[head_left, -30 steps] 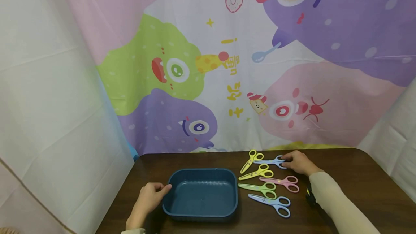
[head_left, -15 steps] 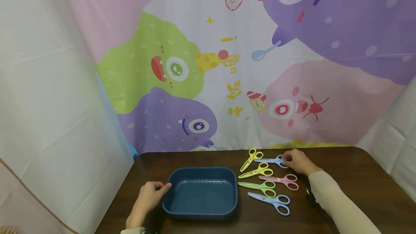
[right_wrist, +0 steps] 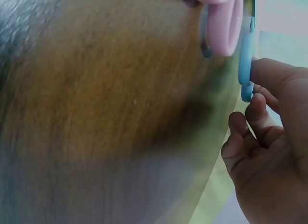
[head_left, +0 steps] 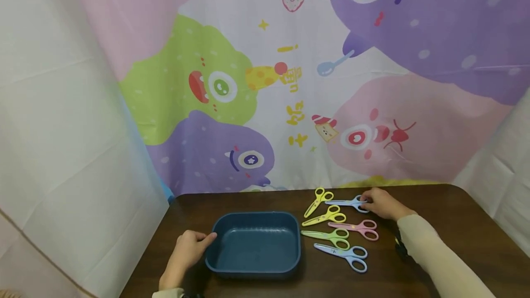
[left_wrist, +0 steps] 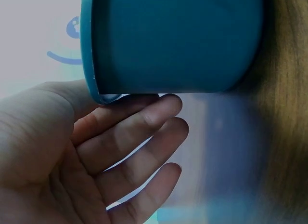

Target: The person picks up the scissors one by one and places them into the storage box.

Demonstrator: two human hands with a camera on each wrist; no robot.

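Plainly, light-blue loop-handled scissors (head_left: 349, 203), pinched in the right hand (head_left: 384, 204), are near the far edge of the dark-brown counter (head_left: 451, 229), while the left hand (head_left: 187, 251) pinches the rim of a dark-teal rectangular bin (head_left: 254, 247) toward the counter's left edge, beside yellow, green, pink and blue scissors (head_left: 342, 253).

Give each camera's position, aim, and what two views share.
Head: head-worn, facing forward and down over the table; left hand, right hand, sleeves show.
Left wrist: on that wrist, facing the tray; left hand shows.
Right wrist: on that wrist, facing table and far blue scissors; right hand shows.
Head and right wrist share the pink scissors.
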